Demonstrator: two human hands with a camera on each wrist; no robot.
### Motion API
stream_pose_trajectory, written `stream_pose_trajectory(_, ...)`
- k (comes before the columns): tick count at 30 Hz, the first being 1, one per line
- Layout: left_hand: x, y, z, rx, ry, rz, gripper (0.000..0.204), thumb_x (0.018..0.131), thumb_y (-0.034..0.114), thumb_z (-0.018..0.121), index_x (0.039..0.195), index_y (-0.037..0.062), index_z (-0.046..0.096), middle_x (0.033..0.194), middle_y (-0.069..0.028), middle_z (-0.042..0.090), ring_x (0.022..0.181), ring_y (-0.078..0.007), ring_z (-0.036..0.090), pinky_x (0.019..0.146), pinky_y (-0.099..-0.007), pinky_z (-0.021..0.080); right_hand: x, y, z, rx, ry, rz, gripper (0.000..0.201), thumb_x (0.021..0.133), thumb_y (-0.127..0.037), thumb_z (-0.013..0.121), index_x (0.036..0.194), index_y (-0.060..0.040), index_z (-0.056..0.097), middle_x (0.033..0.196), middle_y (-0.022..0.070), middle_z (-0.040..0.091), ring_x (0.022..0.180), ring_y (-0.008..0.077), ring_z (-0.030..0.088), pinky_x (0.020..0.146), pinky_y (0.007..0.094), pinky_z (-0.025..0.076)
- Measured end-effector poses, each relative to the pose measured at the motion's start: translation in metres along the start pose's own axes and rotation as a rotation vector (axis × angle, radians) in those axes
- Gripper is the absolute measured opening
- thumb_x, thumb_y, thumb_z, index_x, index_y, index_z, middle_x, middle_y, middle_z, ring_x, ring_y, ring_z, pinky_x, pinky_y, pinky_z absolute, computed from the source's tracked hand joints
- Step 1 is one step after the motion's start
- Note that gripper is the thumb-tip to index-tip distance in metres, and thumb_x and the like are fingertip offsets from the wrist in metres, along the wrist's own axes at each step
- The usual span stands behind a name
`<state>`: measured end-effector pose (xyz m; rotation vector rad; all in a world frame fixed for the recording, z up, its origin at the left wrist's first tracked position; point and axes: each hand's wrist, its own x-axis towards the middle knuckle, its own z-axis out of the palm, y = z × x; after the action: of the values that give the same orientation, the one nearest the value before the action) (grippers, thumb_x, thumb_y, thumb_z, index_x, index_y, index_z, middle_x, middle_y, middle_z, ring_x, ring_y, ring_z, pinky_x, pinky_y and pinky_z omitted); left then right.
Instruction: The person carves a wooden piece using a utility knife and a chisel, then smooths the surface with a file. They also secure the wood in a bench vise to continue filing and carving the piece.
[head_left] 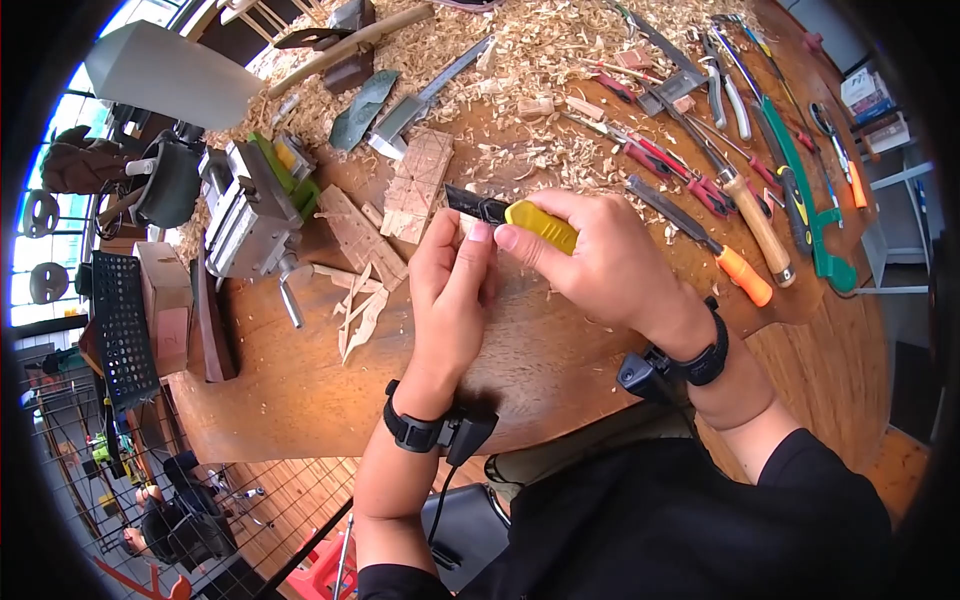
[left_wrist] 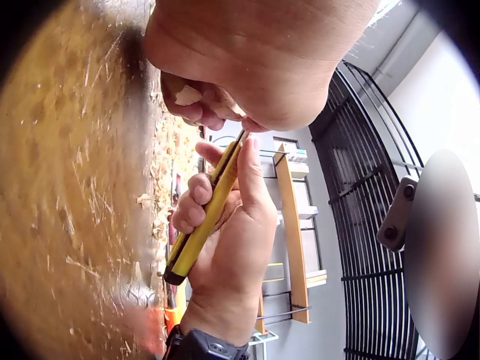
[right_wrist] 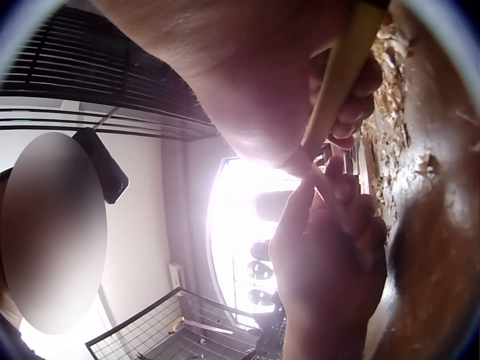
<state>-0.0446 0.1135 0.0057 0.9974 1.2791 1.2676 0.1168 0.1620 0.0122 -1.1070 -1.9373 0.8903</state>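
Note:
The right hand (head_left: 625,260) grips a yellow utility knife (head_left: 540,225), its thumb along the body near the blade end. The dark blade (head_left: 465,203) points left across the fingertips of the left hand (head_left: 450,280). Between the left fingers is a small pale piece of wood (left_wrist: 187,95), mostly hidden by the hand. In the left wrist view the blade end of the knife (left_wrist: 202,229) meets the left fingertips. Both hands are close together above the front part of the wooden table (head_left: 540,370).
A metal vise (head_left: 255,210) stands at the left. Beside it lie wooden boards (head_left: 420,185) and thin wood offcuts (head_left: 360,310). Shavings (head_left: 540,60) cover the back. To the right are an orange-handled file (head_left: 740,275), a wooden-handled tool (head_left: 760,225), pliers and a green-handled saw (head_left: 835,270).

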Motion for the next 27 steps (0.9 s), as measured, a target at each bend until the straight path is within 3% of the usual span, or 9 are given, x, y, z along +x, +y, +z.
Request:
stream_pose_trajectory(3, 0.0028, -0.0087, -0.0062, -0.093, -0.011, 0.109, 0.024, 0.104, 0.025, 0.048, 0.094, 0.0043, 0.057, 0.060, 0.0048, 0.044, 0.047, -0.0039, 0.040, 0.042, -0.0183, 0.028, -0.0002, 0.0003, -0.0027, -0.018, -0.053, 0.008, 0.040, 0.088, -0.041, 0.072, 0.094, -0.0011, 0.072, 0.076, 0.0230, 0.068, 0.071, 0.0415, 0.068, 0.063, 0.0461, 0.054)
stream_pose_trajectory(8, 0.0038, -0.0082, -0.0068, 0.087, 0.027, 0.025, 0.023, 0.106, 0.026, 0.055, 0.093, 0.0073, 0.060, 0.064, 0.0070, 0.052, 0.048, -0.0001, 0.037, 0.043, -0.0191, 0.025, -0.0010, -0.0011, -0.0038, -0.057, -0.081, -0.019, 0.038, 0.087, -0.039, 0.073, 0.094, -0.0015, 0.072, 0.076, 0.0235, 0.068, 0.072, 0.0417, 0.068, 0.065, 0.0472, 0.054)
stream_pose_trajectory(12, 0.0023, -0.0043, -0.0089, 0.165, 0.030, 0.030, 0.024, 0.105, 0.027, 0.057, 0.090, 0.0083, 0.059, 0.063, 0.0084, 0.051, 0.048, 0.0001, 0.037, 0.043, -0.0197, 0.023, -0.0015, -0.0026, -0.0049, -0.069, -0.091, -0.028, 0.035, 0.086, -0.036, 0.074, 0.092, -0.0023, 0.070, 0.075, 0.0234, 0.068, 0.072, 0.0418, 0.068, 0.065, 0.0480, 0.054)
stream_pose_trajectory(14, 0.0001, -0.0040, -0.0092, 0.121, 0.057, -0.027, 0.021, 0.101, 0.023, 0.065, 0.090, 0.0047, 0.065, 0.067, 0.0116, 0.049, 0.059, 0.0017, 0.035, 0.051, -0.0207, 0.024, -0.0019, -0.0021, -0.0049, -0.078, -0.082, -0.038, 0.034, 0.087, -0.036, 0.074, 0.091, -0.0022, 0.070, 0.075, 0.0233, 0.068, 0.071, 0.0420, 0.068, 0.064, 0.0481, 0.054)
stream_pose_trajectory(27, 0.0028, -0.0076, -0.0070, 0.264, 0.137, -0.009, 0.031, 0.098, 0.029, 0.070, 0.081, 0.0038, 0.066, 0.065, 0.0107, 0.046, 0.060, -0.0006, 0.034, 0.050, -0.0224, 0.024, -0.0040, -0.0026, -0.0007, -0.120, -0.055, -0.012, 0.033, 0.089, -0.035, 0.073, 0.090, -0.0016, 0.069, 0.073, 0.0233, 0.067, 0.069, 0.0430, 0.066, 0.061, 0.0489, 0.053)
